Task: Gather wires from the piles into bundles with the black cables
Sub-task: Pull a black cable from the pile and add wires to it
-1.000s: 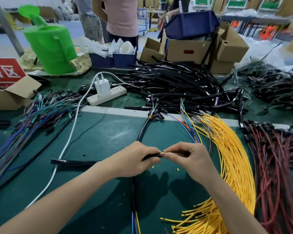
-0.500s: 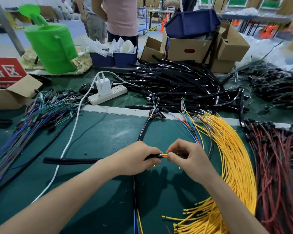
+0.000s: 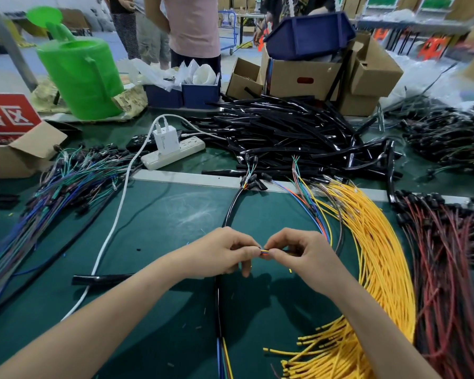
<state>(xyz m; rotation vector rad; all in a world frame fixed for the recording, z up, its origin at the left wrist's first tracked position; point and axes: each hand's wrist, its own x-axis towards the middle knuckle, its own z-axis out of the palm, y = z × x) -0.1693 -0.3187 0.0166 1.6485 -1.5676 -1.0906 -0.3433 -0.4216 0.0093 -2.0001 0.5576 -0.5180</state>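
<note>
Wire bundling, both hands busy at centre frame

Our left hand [image 3: 222, 253] and right hand [image 3: 298, 253] each have a pinching grip on a few coloured wires [image 3: 263, 251], fingertips almost touching. A black cable [image 3: 101, 279] lies on the green worktop [image 3: 162, 228], running left from the left hand. That hand probably holds its end, but it's hidden. The yellow wire pile [image 3: 381, 255] is at the right and the black cable pile [image 3: 285, 127] is upper centre.
</note>
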